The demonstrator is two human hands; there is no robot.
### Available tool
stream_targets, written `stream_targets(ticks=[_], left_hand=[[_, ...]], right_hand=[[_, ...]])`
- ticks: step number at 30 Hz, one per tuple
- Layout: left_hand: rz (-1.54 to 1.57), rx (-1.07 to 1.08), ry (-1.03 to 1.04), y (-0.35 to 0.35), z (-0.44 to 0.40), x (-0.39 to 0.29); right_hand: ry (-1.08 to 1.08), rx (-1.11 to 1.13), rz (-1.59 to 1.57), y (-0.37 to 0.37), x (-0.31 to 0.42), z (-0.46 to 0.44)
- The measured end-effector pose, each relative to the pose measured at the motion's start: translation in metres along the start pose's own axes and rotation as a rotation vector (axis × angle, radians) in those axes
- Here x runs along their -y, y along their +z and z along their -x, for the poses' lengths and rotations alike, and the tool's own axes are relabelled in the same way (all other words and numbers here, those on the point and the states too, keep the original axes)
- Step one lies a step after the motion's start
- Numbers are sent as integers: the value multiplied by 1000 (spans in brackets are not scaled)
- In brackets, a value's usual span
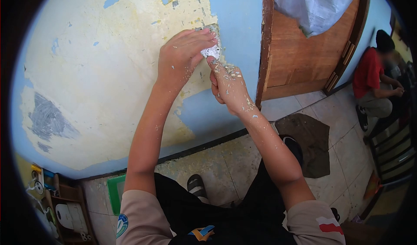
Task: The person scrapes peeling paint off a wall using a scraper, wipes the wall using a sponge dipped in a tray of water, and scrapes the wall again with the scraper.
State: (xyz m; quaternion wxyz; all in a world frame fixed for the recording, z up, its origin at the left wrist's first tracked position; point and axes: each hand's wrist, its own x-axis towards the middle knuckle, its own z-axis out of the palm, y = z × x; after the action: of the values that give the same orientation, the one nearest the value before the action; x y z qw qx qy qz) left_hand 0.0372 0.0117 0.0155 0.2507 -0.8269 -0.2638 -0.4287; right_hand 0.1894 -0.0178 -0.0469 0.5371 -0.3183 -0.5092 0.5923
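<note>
A scraper blade point(211, 51), whitish and speckled, lies against the wall point(108, 71), where blue paint gives way to a bare cream patch. My right hand point(230, 82) is closed round the scraper's handle, which its fingers hide, with the thumb pointing up toward the blade. The fingers of my left hand point(180, 56) are stretched out and press flat on the blade from above. Paint flakes stick to both hands and to my right forearm.
Right of the wall is a brown wooden door point(289, 58) with a white plastic bag point(315, 6) hanging over it. A dark cloth point(306, 143) lies on the tiled floor. A person in red point(367, 73) crouches at the far right. A wooden shelf point(69, 193) stands lower left.
</note>
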Motion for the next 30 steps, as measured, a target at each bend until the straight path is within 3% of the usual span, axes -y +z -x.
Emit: stream_targets(ticks=[5, 17, 22, 30], left_hand=[[-43, -57, 23, -5, -24, 15], [-86, 26, 63, -7, -22, 8], [-113, -60, 106, -15, -44, 19], [-116, -64, 75, -16, -44, 18]], right_hand=[[-76, -17, -44, 10, 26, -18], [-28, -4, -56, 0, 20, -11], [-11, 111, -130, 8, 43, -24], [-33, 70, -45, 5, 49, -27]])
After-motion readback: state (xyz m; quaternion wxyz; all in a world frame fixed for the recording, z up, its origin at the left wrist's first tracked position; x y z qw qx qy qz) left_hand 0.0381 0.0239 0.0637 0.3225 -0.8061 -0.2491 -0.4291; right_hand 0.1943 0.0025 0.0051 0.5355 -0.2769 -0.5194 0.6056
